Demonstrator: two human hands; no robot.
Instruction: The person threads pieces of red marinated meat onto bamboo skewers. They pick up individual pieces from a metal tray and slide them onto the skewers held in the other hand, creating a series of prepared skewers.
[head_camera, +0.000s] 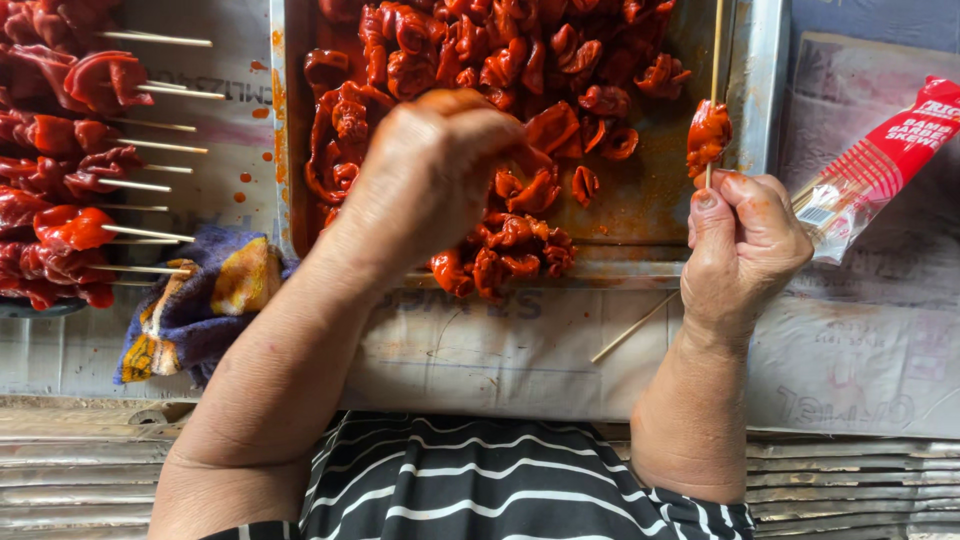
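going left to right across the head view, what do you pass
finished skewers → blue and yellow cloth → left hand in the metal tray of red marinated meat → right hand holding a skewer → red packet of skewers

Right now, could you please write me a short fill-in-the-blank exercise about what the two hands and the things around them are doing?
1. The right hand holds a thin wooden ____ with one red meat piece threaded on it.
2. The left hand reaches into the metal ____ of red marinated meat.
3. Finished skewers lie on the ____ side of the picture.
4. The cloth beside the left forearm is blue and ____.

Missing words: skewer; tray; left; yellow
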